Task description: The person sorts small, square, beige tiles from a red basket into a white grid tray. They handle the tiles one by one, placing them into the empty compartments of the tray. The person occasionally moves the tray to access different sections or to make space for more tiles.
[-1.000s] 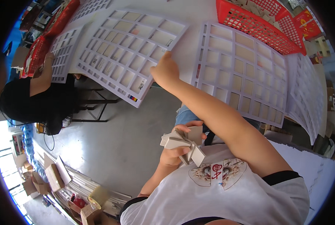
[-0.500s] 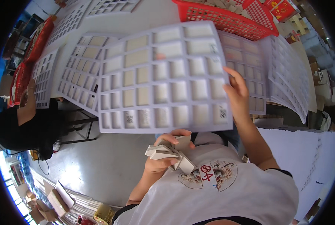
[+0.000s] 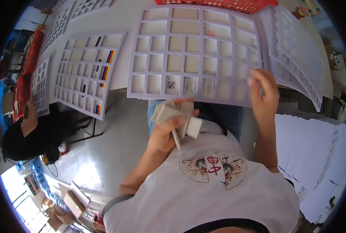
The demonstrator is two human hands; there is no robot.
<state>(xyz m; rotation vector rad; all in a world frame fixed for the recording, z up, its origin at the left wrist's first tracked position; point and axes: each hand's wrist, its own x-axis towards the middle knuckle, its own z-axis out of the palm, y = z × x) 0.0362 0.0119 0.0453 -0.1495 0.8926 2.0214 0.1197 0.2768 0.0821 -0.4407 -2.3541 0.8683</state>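
Your right hand: fingers pinch the die-cut sheet's near-right edge | sheet lies ahead, long axis left-right | left hand: fingers clamped on card pieces, nearer your chest.

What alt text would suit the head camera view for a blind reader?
The right hand grips the edge of a white die-cut grid sheet on the table, while the left hand holds a bundle of small card pieces near the waist.

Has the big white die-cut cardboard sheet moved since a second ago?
Yes. The white die-cut cardboard sheet came off the right-hand stack toward the person, held by the right hand.
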